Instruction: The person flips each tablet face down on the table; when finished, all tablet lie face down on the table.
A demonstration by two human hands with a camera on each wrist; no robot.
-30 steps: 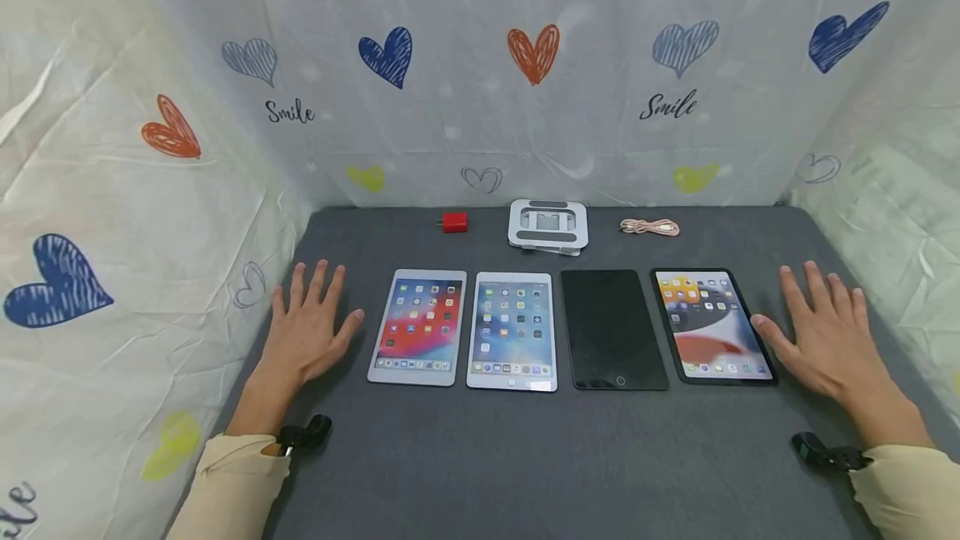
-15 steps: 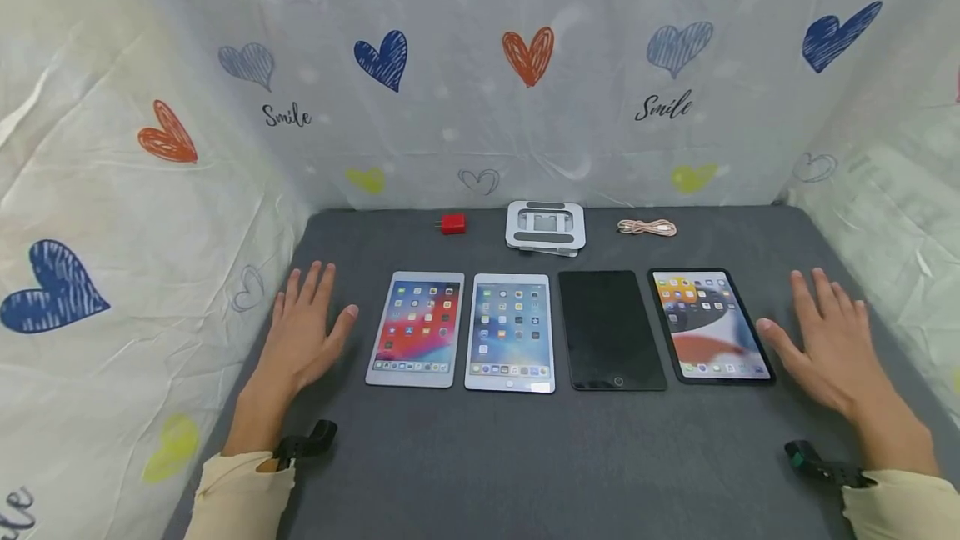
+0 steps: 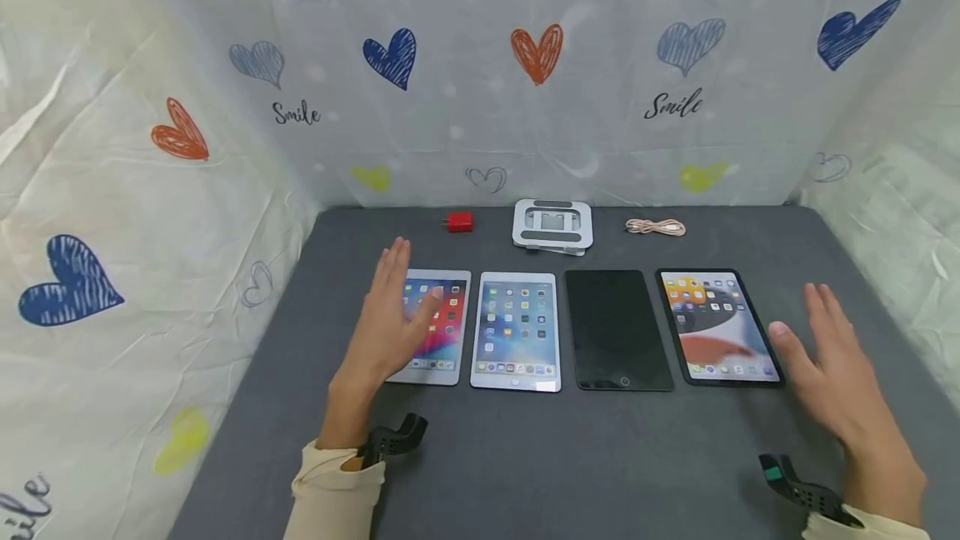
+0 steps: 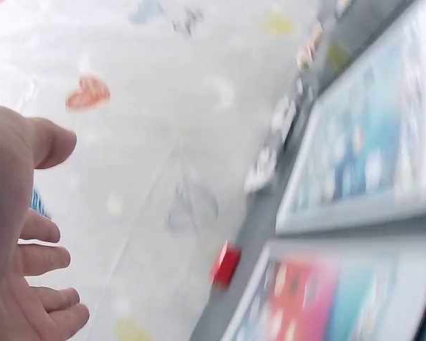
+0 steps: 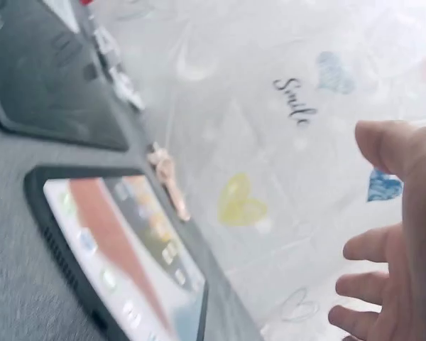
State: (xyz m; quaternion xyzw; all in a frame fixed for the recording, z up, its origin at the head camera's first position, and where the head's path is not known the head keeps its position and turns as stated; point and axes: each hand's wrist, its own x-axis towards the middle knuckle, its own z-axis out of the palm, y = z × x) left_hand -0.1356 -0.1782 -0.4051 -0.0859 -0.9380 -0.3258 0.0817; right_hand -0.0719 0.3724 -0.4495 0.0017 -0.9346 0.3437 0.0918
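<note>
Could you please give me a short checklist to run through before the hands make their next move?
1. Left hand free: ok, it holds nothing.
2. Right hand free: ok, it holds nothing either.
3. Leftmost tablet fully visible from the head view: not ok, the left hand hides part of it.
4. Rightmost tablet lit: ok, its screen is on.
5. Dark tablet switched on: cannot tell, its screen is black.
6. Cable bundled: ok.

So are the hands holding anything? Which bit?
Nothing's held. The open left hand partly hides the white-framed rectangular tablet with red-and-blue screen; the open right hand is beside the lit, black-framed rectangular tablet.
</note>
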